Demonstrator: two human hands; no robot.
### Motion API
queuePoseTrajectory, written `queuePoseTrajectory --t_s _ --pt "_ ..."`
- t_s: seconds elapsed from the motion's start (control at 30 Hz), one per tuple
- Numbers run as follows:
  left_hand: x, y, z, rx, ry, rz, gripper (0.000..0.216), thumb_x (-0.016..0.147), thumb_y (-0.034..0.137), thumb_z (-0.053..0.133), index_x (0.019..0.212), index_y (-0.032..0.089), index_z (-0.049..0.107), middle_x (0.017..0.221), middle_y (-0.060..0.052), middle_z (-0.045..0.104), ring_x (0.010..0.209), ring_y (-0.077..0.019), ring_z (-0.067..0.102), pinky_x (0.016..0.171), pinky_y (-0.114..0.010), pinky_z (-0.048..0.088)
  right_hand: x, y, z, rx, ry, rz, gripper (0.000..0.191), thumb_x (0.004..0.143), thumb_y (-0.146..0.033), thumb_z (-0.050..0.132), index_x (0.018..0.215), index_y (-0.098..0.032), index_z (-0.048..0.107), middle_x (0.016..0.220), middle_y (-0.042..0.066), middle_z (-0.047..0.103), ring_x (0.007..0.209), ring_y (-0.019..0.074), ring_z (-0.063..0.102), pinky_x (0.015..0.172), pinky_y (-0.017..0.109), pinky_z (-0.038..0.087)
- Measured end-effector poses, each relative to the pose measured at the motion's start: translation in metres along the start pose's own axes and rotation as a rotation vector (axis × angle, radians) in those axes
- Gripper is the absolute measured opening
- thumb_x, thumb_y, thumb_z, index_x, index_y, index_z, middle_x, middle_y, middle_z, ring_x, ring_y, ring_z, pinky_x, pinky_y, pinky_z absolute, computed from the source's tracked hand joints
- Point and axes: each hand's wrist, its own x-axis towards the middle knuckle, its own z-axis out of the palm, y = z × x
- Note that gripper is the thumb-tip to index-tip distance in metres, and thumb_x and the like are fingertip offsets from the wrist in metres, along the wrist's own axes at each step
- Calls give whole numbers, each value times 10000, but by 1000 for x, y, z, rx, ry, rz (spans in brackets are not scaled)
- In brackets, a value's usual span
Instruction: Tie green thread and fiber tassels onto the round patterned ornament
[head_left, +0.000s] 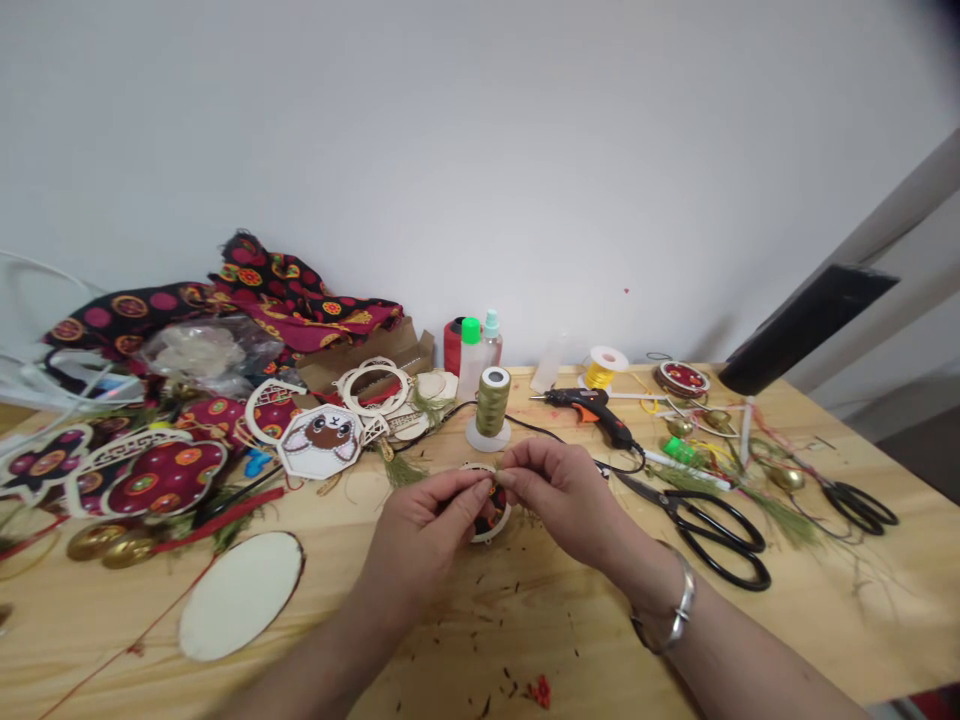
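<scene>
My left hand [429,530] and my right hand [559,495] meet at the middle of the wooden table, both closed with thumb and forefinger pinched together. What sits between the fingertips is too small to make out. Just beneath them is a small round ornament [495,517] with a pale rim and dark patterned fabric, partly covered by my fingers. Behind my hands stands a spool of olive thread [492,405]. To the right of my right wrist, black-handled scissors [694,515] lie on the table.
A glue gun [592,410], yellow thread spool [602,368] and bottles [471,360] stand towards the wall. At left are patterned fabric [292,300], fabric-covered ornaments [165,475] and a white oval [241,595]. More scissors [861,507] lie right; dark scraps dot the front.
</scene>
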Motion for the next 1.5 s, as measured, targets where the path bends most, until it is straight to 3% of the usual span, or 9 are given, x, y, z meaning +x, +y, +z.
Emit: queuePoseTrajectory --t_s 0.23,0.47,1.03,1.5 --pt "4 -6 -3 -212 -78 -123 188 691 325 694 745 147 721 589 -3 597 482 -55 373 447 -179 274 0 2 -1 -64 3 5 81 765 -183 544 695 -157 576 607 -35 558 565 74 491 532 183 384" --pt "8 -1 -5 -372 -165 -260 143 641 269 735 669 131 706 556 -1 570 445 -30 361 399 -153 197 -1 -4 -3 26 -61 51 99 748 -170 555 654 -147 575 559 -43 541 521 64 472 506 184 356" --pt "9 -5 -8 -420 -303 -299 147 626 245 762 649 116 695 573 -7 555 472 -31 371 387 -139 168 -1 -11 -6 166 -157 160 87 695 -197 610 651 -133 570 545 -30 558 483 57 463 476 188 325" --pt "9 -6 -8 -342 -204 -263 126 629 230 741 679 121 704 546 -11 578 444 -33 372 389 -165 138 0 -13 -6 208 -129 148 121 685 -218 633 632 -140 558 516 -50 540 453 48 433 476 194 329"
